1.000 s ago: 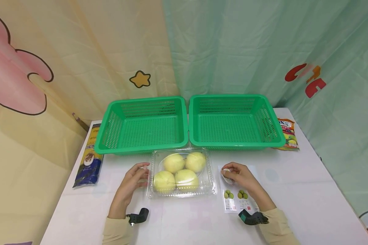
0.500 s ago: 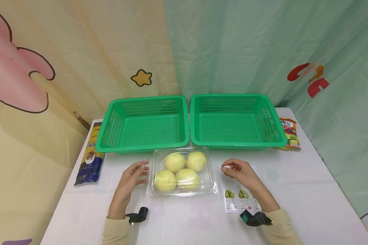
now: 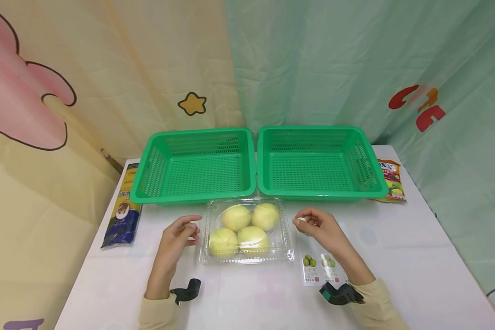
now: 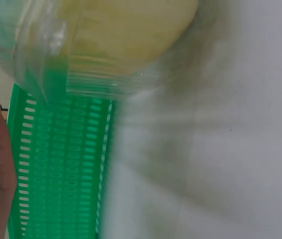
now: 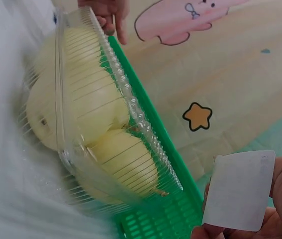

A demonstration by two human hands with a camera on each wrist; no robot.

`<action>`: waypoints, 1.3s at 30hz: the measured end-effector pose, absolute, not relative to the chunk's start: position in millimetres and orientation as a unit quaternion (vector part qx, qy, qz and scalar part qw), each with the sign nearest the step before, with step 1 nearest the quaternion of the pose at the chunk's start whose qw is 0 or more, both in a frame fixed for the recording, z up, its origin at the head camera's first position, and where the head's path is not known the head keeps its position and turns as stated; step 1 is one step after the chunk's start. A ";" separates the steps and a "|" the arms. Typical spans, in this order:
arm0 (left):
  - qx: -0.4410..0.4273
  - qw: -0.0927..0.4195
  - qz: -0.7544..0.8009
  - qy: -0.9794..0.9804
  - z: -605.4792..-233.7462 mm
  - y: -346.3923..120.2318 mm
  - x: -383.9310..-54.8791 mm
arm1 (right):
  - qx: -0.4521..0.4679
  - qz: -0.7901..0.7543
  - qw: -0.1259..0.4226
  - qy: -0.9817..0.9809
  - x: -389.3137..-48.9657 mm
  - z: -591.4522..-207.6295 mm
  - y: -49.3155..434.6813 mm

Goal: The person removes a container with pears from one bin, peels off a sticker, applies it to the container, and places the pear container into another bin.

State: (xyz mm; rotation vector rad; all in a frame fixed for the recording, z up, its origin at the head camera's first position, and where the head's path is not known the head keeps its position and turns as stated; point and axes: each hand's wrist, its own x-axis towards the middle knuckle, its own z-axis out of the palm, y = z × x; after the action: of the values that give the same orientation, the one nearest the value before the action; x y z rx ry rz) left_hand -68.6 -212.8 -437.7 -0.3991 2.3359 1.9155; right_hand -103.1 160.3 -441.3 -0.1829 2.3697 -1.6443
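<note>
My right hand (image 3: 325, 231) pinches a small white label (image 5: 241, 190), its blank side facing the right wrist camera. Beneath that hand lies a sheet of labels (image 3: 311, 275) printed with green fruit and writing. To its left sits a lidded clear plastic clamshell box (image 3: 288, 255) holding several pale yellow fruits (image 3: 236, 217). My left hand (image 3: 174, 240) is beside the box's left edge, fingers loosely bent and holding nothing. Part of it shows at the edge of the left wrist view, with the box above and to the right.
Two green plastic baskets stand side by side behind the box, the left basket (image 3: 193, 200) and the right basket (image 3: 322, 195). A blue and gold packet (image 3: 122, 215) lies at the far left. A colourful snack bag (image 3: 393, 183) is partly behind the right basket.
My right hand has lifted slightly and moved left off the sheet with the label between its fingers. The left hand's fingers have bent a little more. The box stays in place.
</note>
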 end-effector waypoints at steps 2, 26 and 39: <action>-0.122 0.044 0.628 0.768 -435.8 -208.6 -67.2 | -0.066 -0.567 0.124 0.812 -104.3 -438.8 157.3; 0.042 0.055 0.594 0.801 -425.0 -148.7 -55.5 | -0.188 -0.519 0.141 0.822 -141.5 -421.9 93.1; 0.154 -0.037 0.479 0.864 -435.9 -129.2 -50.8 | -0.212 -0.469 0.127 0.848 -152.0 -417.5 72.3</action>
State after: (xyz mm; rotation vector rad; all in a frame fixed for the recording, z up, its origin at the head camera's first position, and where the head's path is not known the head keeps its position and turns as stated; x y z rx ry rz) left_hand -50.8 -129.2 -435.9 0.4971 2.7786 1.5403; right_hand -152.0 72.3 -417.5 -0.6165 2.4670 -1.3662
